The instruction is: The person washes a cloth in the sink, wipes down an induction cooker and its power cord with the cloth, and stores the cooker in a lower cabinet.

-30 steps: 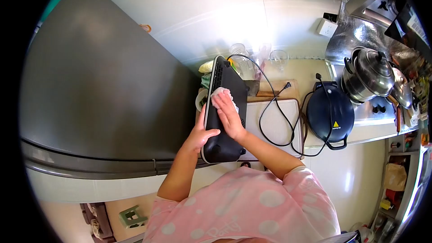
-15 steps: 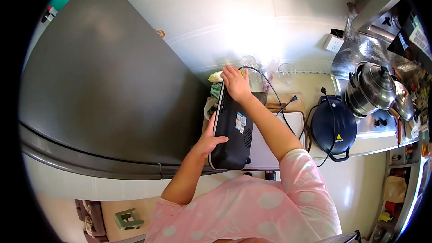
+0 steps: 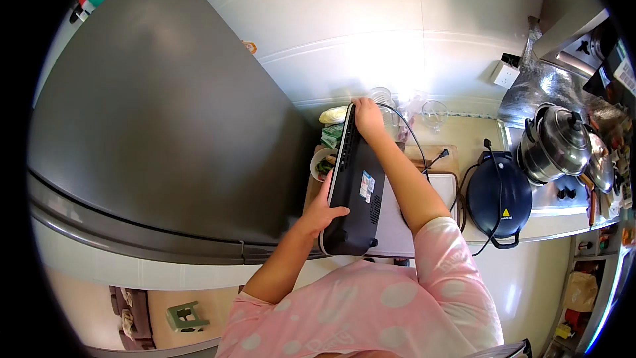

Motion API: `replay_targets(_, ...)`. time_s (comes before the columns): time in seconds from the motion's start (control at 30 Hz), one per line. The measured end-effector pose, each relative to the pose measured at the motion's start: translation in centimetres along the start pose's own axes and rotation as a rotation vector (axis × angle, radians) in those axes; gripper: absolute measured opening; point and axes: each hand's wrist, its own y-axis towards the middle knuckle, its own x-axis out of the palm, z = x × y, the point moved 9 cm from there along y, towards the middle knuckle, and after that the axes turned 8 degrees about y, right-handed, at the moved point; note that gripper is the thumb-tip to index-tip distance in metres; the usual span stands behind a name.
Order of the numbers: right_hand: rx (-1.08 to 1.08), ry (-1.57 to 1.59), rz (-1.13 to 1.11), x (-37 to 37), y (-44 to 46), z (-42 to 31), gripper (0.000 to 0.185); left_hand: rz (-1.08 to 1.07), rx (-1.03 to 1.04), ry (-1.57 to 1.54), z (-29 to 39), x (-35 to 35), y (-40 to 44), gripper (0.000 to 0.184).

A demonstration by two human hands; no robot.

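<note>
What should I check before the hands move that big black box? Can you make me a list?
1. Left hand on the black, silver-rimmed boxy appliance: ok, its thumb lies over the labelled face.
2. Right hand on the appliance: ok, it touches the far end.
3. Small black plug out of the white rectangular wall socket: ok, it lies away from it.
4. Thin black cord free of snags: cannot tell, the right forearm hides part.
5. Round white bowl with green food well clear: not ok, it sits close beside the appliance.
</note>
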Motion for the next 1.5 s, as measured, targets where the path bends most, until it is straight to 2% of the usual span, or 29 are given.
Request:
replay_targets(0.1,0.274,0.222,0.089,-0.9,-1.3,1.9,0.018,0.005,0.002,-0.024,0.0,0.1,0.0,0.104)
replay_targets(0.2,0.2,0.312,0.184,-2.5,-2.7,1.0,0.011,0.003,0.011,-0.029,0.4,0.4,0.0,0.103)
replay_targets(0.3,0.027,0.409,0.231,-4.2,-4.2,-0.6,0.011,0.006,0.016,-0.011,0.3,0.3,0.0,0.104)
replay_targets(0.4,-0.05,0.453,0.165,-4.5,-6.0,-1.7,0.016,-0.002,0.052,-0.013,0.3,0.3,0.1,0.105)
replay_targets(0.5,0.015,0.502,0.107,-4.6,-8.8,-3.0,0.021,0.013,0.073,0.024,-0.2,-0.1,0.4,0.104)
replay_targets(0.53,0.07,0.606,0.104,-4.3,-9.8,-2.9,0.022,0.023,0.075,0.046,-0.4,-0.2,0.5,0.104)
replay_targets(0.63,0.094,0.58,0.096,-3.7,-13.3,-2.6,0.029,0.037,0.026,0.031,0.1,-0.3,0.3,0.103)
replay_targets(0.83,0.286,0.473,-0.065,-2.5,-20.6,-0.5,0.036,0.027,0.01,0.008,0.0,-0.3,0.4,0.102)
replay_targets(1.1,0.664,0.389,-0.157,-0.1,-29.6,6.3,0.041,0.007,-0.007,-0.05,0.2,0.9,0.4,0.101)
replay_targets(1.13,0.501,0.17,-0.025,0.5,-30.9,7.6,0.042,0.0,-0.009,-0.076,0.3,1.2,0.4,0.101)
replay_targets(1.2,0.793,0.342,-0.164,3.4,-33.9,11.0,0.04,0.013,-0.041,-0.075,0.3,1.5,0.4,0.101)
replay_targets(1.27,1.237,0.733,-0.138,0.8,-33.1,6.3,0.036,0.006,-0.055,-0.093,0.6,2.1,0.2,0.101)
replay_targets(1.37,1.284,0.825,-0.127,-1.4,-31.3,2.0,0.038,0.014,0.009,-0.059,1.3,2.8,0.2,0.101)
replay_targets(1.4,1.235,0.946,-0.102,-2.4,-30.2,0.3,0.039,-0.002,-0.028,-0.107,0.8,3.0,0.3,0.1)
replay_targets(1.5,1.097,1.037,-0.085,-4.4,-26.9,-2.6,0.042,-0.009,0.023,-0.128,0.3,3.1,0.7,0.096)
